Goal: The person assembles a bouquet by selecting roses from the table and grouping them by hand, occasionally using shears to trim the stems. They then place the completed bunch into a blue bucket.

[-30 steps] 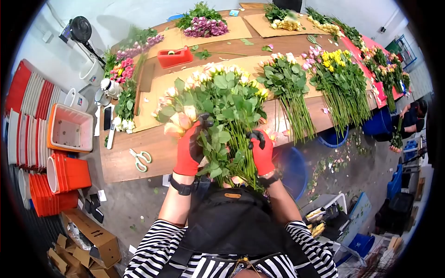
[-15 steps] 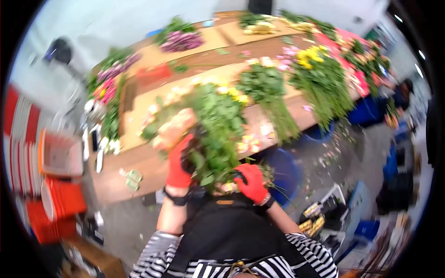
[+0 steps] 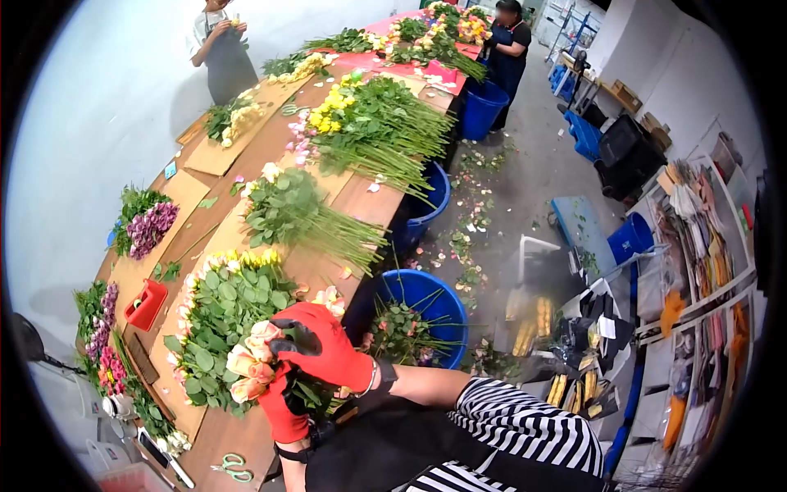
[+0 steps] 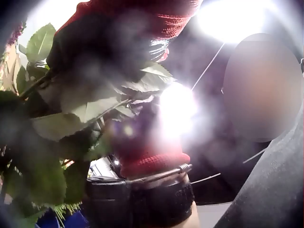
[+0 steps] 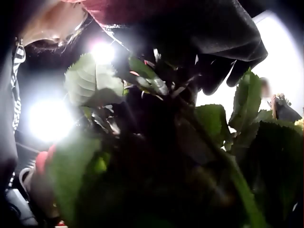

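Observation:
Several peach roses (image 3: 252,365) are held upright at the table's near edge, their leafy stems hanging below the blooms. My left hand (image 3: 285,407), in a red glove with dark fingers, grips them under the heads; leaves hide part of its fingers. Above it my right hand (image 3: 329,348) bends over the same roses, thumb and fingers curled at the blooms. In the left wrist view, leaves (image 4: 97,109) lie between the two gloves. The right wrist view shows a thick stem (image 5: 237,183) below the right hand's dark fingers (image 5: 216,78). Beside them lies a large leafy rose bunch (image 3: 225,307).
Green-handled scissors (image 3: 235,467) and a red tape dispenser (image 3: 146,304) lie on the table (image 3: 225,435). More bunches (image 3: 283,209) lie further along. Blue buckets (image 3: 453,289) stand at the table's right side. Two people (image 3: 228,61) (image 3: 508,57) stand at the far end.
The head view has swung right, bringing two people and shelves into view. My right hand has moved from low on the stems up to the peach blooms. My left hand still grips the roses.

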A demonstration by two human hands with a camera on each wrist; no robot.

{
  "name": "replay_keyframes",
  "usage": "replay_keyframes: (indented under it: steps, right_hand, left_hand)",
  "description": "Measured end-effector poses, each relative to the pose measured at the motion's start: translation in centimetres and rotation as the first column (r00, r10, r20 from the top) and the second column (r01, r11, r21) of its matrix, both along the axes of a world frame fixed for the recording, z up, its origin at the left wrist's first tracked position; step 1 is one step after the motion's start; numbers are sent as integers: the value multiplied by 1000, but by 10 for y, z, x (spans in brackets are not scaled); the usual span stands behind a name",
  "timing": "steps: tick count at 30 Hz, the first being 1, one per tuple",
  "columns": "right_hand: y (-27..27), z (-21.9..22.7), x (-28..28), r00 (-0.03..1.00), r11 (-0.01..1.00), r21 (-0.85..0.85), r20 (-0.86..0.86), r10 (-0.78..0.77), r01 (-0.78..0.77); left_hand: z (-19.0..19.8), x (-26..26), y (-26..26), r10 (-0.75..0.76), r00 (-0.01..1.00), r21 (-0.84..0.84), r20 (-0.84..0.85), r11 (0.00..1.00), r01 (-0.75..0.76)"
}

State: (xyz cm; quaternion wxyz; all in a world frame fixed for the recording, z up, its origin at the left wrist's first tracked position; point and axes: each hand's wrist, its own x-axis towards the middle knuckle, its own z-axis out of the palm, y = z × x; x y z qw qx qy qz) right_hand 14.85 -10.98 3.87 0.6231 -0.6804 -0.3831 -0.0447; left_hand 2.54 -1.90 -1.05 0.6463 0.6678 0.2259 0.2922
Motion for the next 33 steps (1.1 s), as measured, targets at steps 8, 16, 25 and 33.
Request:
replay_keyframes:
  steps: [8,16,25,33]
  right_hand:
    - [-7,5,2,984,995,67,-159,80,-71]
    - [4,17,-7,992,998,-14,-114,60,-62]
    - [10,-8,-22,663,918,396,-687,298,-2]
    - [-5,30,-7,881,963,140,-390,268,-231]
  left_hand:
    - [2,-16,-2,5,1000,-197,-9,980,-6]
    - [-12,-25,1,-5,999,502,-46,864,27]
    - [-28,-27,-5,31,997,438,75,897,-61]
    - [-13,-34,-4,43,996,546,-78,838,6]
